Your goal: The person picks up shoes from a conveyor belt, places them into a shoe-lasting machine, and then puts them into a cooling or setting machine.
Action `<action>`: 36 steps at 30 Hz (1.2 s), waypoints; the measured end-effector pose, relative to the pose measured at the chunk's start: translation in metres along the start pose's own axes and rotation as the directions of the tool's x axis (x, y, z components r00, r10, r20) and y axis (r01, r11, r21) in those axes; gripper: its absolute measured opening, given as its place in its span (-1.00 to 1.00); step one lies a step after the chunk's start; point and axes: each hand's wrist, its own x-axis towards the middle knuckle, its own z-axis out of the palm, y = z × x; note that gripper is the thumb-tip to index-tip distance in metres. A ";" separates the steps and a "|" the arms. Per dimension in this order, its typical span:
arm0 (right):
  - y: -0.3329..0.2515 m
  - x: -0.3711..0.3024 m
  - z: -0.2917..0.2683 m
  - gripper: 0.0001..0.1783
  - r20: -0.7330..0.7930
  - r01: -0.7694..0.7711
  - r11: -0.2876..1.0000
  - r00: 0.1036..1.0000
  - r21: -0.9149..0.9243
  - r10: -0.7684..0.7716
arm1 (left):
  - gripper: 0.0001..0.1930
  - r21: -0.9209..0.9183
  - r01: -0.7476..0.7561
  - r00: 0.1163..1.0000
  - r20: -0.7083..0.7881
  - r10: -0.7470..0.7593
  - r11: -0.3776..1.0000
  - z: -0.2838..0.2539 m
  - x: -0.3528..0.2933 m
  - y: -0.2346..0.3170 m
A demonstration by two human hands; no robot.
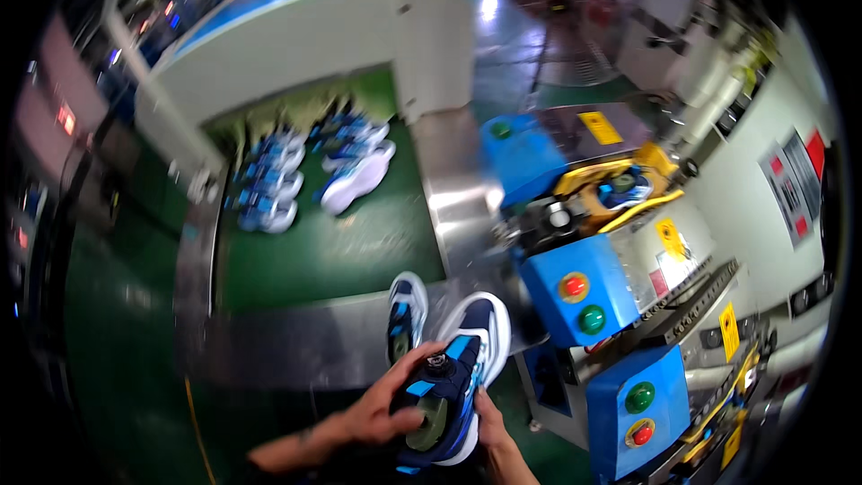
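Observation:
Close in front of me is a navy, white and bright-blue sneaker (487,341), its toe pointing away and its white sole edge along the right. An olive-green piece fills its opening. My left hand (382,409) lies across the opening, fingers by a small dark part near the laces and thumb over the green piece. Along the right side of the sole, my right hand (491,427) grips the same sneaker. A second sneaker (409,301) of the same colours stands on the metal ledge just beyond, partly hidden by my left hand.
Several similar sneakers (269,184) sit in rows on a green conveyor belt (359,256), one (359,178) tipped with its pale sole showing. A metal ledge (269,341) borders the belt. At right stand machines with blue button boxes (575,274); one machine holds a sneaker (626,187).

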 end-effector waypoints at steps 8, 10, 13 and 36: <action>0.126 0.087 0.020 -0.18 -0.366 -0.100 0.866 0.925 -0.490 -0.100 | -0.62 -0.257 -0.049 0.830 -0.548 -0.103 0.965 -0.121 -0.056 -0.059; 0.148 0.113 0.002 -0.06 -0.481 -0.171 0.651 0.810 -0.740 -0.334 | -0.60 -0.200 -0.024 0.702 -0.701 -0.126 0.980 -0.168 -0.070 -0.067; 0.176 0.194 0.000 -0.11 -0.322 -0.381 0.074 0.642 -0.922 -0.696 | -0.62 -0.222 0.094 0.635 -0.737 -0.230 0.971 -0.227 -0.056 -0.066; 0.458 -0.220 0.328 -0.44 -0.629 0.246 0.663 -0.649 -0.707 -0.429 | -0.65 -0.255 0.636 0.088 0.962 0.260 0.728 0.023 -0.220 -0.020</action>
